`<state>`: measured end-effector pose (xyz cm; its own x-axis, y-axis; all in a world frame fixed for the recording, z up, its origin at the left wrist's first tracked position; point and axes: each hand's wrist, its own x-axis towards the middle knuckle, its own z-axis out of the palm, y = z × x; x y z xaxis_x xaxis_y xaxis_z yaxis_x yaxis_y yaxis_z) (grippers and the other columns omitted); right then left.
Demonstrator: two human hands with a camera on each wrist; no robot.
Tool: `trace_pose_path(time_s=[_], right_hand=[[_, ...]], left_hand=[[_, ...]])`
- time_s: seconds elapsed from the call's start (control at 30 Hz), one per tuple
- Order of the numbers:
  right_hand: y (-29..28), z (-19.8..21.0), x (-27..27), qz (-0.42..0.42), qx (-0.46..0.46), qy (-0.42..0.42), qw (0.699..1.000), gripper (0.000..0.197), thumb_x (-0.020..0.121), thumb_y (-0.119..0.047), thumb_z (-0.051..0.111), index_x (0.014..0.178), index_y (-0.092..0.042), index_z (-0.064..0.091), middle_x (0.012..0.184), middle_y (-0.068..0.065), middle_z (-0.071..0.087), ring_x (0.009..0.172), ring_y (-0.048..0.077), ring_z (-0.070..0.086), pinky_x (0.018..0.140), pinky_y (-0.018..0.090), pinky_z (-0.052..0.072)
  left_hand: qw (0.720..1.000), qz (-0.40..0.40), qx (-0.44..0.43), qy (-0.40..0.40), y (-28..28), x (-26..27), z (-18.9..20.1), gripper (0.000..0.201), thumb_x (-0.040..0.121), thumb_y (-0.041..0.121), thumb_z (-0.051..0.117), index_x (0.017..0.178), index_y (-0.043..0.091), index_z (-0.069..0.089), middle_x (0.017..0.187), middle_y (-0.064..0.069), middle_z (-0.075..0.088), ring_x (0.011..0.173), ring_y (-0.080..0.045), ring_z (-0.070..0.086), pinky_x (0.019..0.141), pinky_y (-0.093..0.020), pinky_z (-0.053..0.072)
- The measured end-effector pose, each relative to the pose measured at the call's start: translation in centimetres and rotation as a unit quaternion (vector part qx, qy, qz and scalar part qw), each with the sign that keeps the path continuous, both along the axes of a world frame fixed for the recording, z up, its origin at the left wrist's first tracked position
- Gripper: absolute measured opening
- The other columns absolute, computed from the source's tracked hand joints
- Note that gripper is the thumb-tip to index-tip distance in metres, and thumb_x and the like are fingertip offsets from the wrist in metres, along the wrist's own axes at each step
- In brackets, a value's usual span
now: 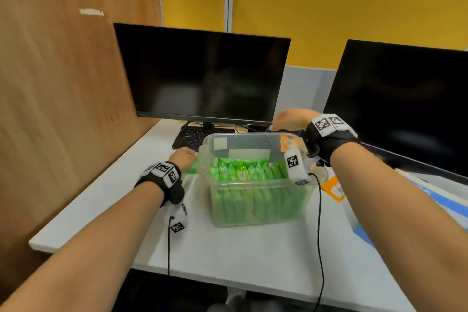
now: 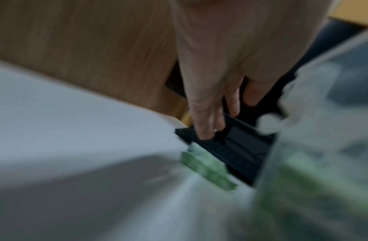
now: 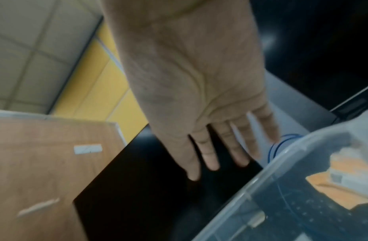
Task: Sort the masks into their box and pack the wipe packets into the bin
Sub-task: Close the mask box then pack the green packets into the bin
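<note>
We can read no text anywhere. The green wipe packets (image 1: pixel 240 172) in the bin (image 1: pixel 253 185) carry print too blurred to make out, and the wrist bands (image 1: pixel 166 171) show only black-and-white coded squares, no letters.

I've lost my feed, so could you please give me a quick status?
Left hand open over a loose wipe packet. Right hand open behind the bin. Bin nearly full.

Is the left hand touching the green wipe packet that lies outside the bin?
Apart. Left wrist view: left hand above green wipe packet, with dark keyboard between.
</note>
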<state>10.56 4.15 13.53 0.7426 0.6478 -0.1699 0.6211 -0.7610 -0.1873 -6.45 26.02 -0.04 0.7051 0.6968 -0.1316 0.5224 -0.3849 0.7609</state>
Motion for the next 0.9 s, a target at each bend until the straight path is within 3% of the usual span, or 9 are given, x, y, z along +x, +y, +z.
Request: trace_pose_path(time_s=[0.1, 0.2, 0.3, 0.37, 0.47, 0.53, 0.63, 0.73, 0.9], right_hand=[[-2.5, -1.9, 2.3, -0.057, -0.045, 0.013, 0.997, 0.046, 0.090, -0.040, 0.058, 0.131, -0.017, 0.055, 0.133, 0.006, 0.056, 0.118, 0.030, 0.056, 0.099, 0.038, 0.047], [-3.7, -2.9, 2.7, -0.044, -0.062, 0.056, 0.996, 0.054, 0.097, -0.024, 0.051, 0.148, -0.021, 0.033, 0.150, 0.003, 0.039, 0.127, 0.032, 0.048, 0.097, 0.040, 0.046], [-3.4, -3.3, 3.1, -0.026, -0.055, 0.045, 0.997, 0.059, 0.098, -0.013, 0.048, 0.151, -0.025, 0.026, 0.150, 0.007, 0.039, 0.122, 0.033, 0.051, 0.086, 0.039, 0.049], [-3.3, -3.6, 3.7, -0.020, -0.063, 0.049, 0.997, 0.059, 0.098, -0.014, 0.048, 0.151, -0.029, 0.026, 0.148, 0.007, 0.041, 0.114, 0.033, 0.054, 0.073, 0.034, 0.050], [-3.0, -3.7, 4.3, -0.011, -0.079, 0.044, 0.996, 0.059, 0.098, -0.016, 0.048, 0.151, -0.028, 0.025, 0.148, 0.007, 0.042, 0.118, 0.032, 0.053, 0.080, 0.033, 0.048], [-2.8, -3.7, 4.4, -0.012, -0.068, 0.049, 0.996, 0.054, 0.099, -0.015, 0.043, 0.149, -0.029, 0.029, 0.137, 0.010, 0.051, 0.100, 0.029, 0.058, 0.073, 0.034, 0.050], [-2.7, -3.9, 4.4, -0.041, -0.047, 0.067, 0.996, 0.049, 0.099, -0.017, 0.041, 0.144, -0.034, 0.036, 0.115, 0.008, 0.057, 0.081, 0.025, 0.061, 0.064, 0.036, 0.053], [-2.8, -3.7, 3.7, -0.042, -0.042, 0.069, 0.996, 0.052, 0.099, -0.016, 0.042, 0.146, -0.034, 0.033, 0.136, 0.009, 0.051, 0.097, 0.029, 0.060, 0.077, 0.042, 0.055], [-2.7, -3.0, 2.1, -0.035, -0.096, 0.003, 0.995, 0.049, 0.096, -0.025, 0.050, 0.143, -0.016, 0.042, 0.140, 0.009, 0.051, 0.122, 0.031, 0.053, 0.102, 0.042, 0.045]], left_hand=[[0.992, -0.002, 0.060, 0.110, 1.7, 1.1, -2.4, 0.049, 0.091, 0.025, 0.059, 0.135, 0.008, 0.049, 0.141, -0.013, 0.049, 0.128, -0.031, 0.047, 0.106, -0.035, 0.038], [0.982, -0.056, 0.071, 0.168, -0.9, 1.0, -0.3, 0.076, 0.084, 0.046, 0.058, 0.144, 0.006, 0.034, 0.152, -0.011, 0.034, 0.134, -0.030, 0.040, 0.107, -0.032, 0.034], [0.955, -0.091, 0.141, 0.245, -4.5, -0.6, 2.0, 0.066, 0.098, 0.024, 0.049, 0.152, 0.013, 0.013, 0.158, -0.010, 0.019, 0.143, -0.028, 0.026, 0.109, -0.031, 0.028], [0.944, -0.095, 0.176, 0.263, -2.2, 0.3, -0.4, 0.085, 0.089, 0.031, 0.062, 0.153, 0.020, 0.007, 0.158, -0.012, 0.017, 0.143, -0.031, 0.026, 0.112, -0.042, 0.028], [0.976, -0.035, 0.113, 0.182, 0.2, 1.7, -2.3, 0.067, 0.089, 0.036, 0.053, 0.148, 0.013, 0.029, 0.152, -0.014, 0.033, 0.136, -0.032, 0.038, 0.109, -0.040, 0.034], [0.988, 0.004, 0.087, 0.130, 0.9, 2.4, -2.5, 0.044, 0.100, 0.017, 0.040, 0.139, -0.002, 0.042, 0.142, -0.023, 0.044, 0.130, -0.036, 0.045, 0.107, -0.039, 0.037], [0.984, 0.033, 0.130, 0.115, 1.5, 2.4, -2.6, 0.035, 0.100, 0.013, 0.041, 0.129, -0.003, 0.054, 0.134, -0.023, 0.053, 0.124, -0.036, 0.050, 0.105, -0.039, 0.038], [0.982, 0.136, 0.123, 0.052, 1.4, 1.8, -1.3, 0.030, 0.096, 0.012, 0.046, 0.114, -0.004, 0.065, 0.121, -0.022, 0.063, 0.114, -0.038, 0.057, 0.099, -0.039, 0.044], [0.948, 0.220, 0.166, -0.157, 1.2, 0.7, 5.3, 0.029, 0.088, 0.007, 0.047, 0.095, -0.007, 0.071, 0.102, -0.024, 0.069, 0.101, -0.040, 0.060, 0.088, -0.038, 0.046]])
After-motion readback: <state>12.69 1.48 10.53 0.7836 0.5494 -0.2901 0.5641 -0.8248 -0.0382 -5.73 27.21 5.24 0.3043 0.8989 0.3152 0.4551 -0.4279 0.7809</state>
